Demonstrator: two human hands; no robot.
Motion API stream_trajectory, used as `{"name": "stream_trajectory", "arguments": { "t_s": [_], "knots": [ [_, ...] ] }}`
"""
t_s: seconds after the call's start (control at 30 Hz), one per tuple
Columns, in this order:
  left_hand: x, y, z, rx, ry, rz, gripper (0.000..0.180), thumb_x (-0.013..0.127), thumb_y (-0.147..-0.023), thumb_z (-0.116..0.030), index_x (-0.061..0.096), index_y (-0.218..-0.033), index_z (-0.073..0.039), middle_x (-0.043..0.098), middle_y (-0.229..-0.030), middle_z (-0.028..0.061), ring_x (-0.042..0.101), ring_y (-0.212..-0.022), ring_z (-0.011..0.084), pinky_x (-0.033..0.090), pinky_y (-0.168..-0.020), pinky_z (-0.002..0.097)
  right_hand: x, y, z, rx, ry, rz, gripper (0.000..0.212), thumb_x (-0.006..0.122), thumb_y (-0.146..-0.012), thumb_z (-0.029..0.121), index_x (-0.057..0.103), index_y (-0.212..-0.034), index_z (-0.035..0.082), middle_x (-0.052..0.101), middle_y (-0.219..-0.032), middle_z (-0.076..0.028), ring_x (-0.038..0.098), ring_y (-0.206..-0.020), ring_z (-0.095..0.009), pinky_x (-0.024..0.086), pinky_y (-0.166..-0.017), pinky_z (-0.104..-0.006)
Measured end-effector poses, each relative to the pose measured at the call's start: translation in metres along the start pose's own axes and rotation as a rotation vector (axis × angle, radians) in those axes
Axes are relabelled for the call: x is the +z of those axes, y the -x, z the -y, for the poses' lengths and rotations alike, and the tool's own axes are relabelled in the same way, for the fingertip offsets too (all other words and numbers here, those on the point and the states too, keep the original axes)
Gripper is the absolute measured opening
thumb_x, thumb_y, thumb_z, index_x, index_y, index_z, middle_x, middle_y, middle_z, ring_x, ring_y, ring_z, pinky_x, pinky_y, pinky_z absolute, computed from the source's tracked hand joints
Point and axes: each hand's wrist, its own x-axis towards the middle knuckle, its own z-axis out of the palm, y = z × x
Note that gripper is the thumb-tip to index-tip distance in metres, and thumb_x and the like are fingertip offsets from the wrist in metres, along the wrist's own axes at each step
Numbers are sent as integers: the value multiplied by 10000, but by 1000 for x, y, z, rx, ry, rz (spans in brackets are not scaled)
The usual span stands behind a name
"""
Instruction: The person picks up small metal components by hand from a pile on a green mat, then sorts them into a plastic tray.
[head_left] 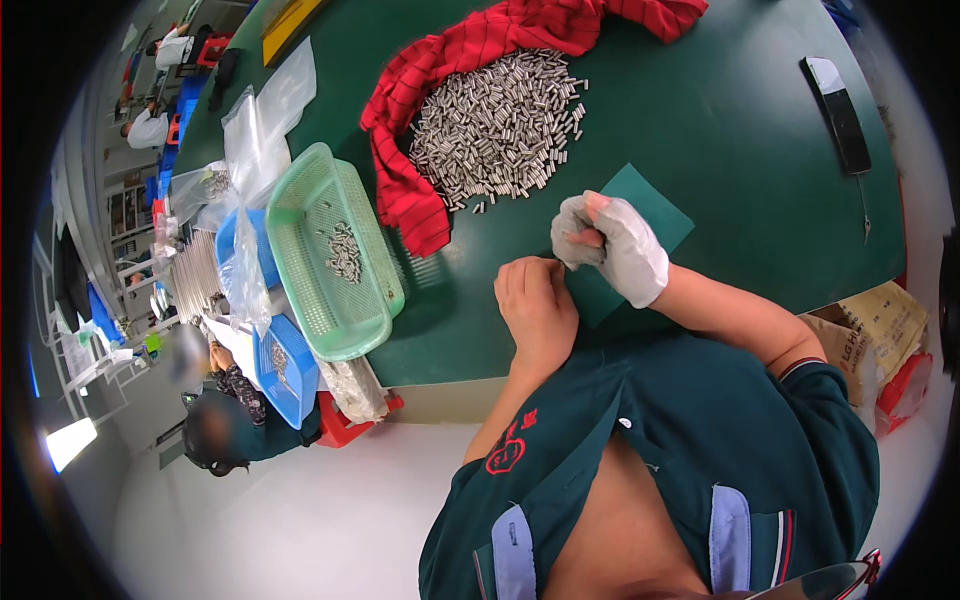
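My bare left hand (pixel 538 305) rests low over the table's near edge, its fingers curled inward. What it holds, if anything, is hidden. Just to its right and a little farther off, my right hand (pixel 622 250) wears a white glove that leaves thumb and fingertips bare. Its fingers are bent in and closed, and nothing I can name shows between them. Under the right hand lies a dark green square sheet (pixel 650 205). Beyond both hands spreads a heap of small silver metal pins (pixel 500 125), with a few loose ones at its near edge.
A red checked cloth (pixel 405 110) borders the heap. Left stands a light green basket (pixel 345 330) with some pins inside. Clear plastic bags (pixel 245 150) and a blue basket (pixel 300 400) lie beyond it, near a co-worker (pixel 225 425). A black handheld device (pixel 840 115) lies far right.
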Motion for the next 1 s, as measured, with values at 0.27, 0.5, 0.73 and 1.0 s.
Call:
{"name": "stream_trajectory", "arguments": {
  "t_s": [0.27,0.5,0.73,1.0],
  "knots": [
    [-17,-5,5,-37,76,-12,121,631,-747,29,550,-821,-21,571,-854,110,543,-810,288,429,-740,360,3,-3,4,61,33,-17,437,421,-923,443,363,-670,91,346,-591,-6,323,-576,-138,319,-602,-265],
    [-52,-3,10,-148,676,-127,66,616,-827,17,563,-864,3,540,-894,85,516,-792,164,432,-719,258,24,14,16,184,457,130,167,605,-864,163,588,-903,1,551,-770,9,498,-724,-48,427,-667,-209],
    [-60,-3,7,-53,662,-107,103,630,-805,39,561,-868,-4,549,-897,84,520,-794,178,432,-718,264,25,15,10,231,530,183,144,596,-851,117,614,-915,-11,598,-802,-10,531,-747,-51,445,-686,-202],
    [-63,-9,2,23,570,-74,118,642,-780,35,563,-854,-11,560,-863,94,529,-797,238,438,-718,306,19,14,10,215,539,212,137,585,-828,96,611,-906,-13,616,-808,-33,548,-749,-70,453,-696,-214]
  ]
}}
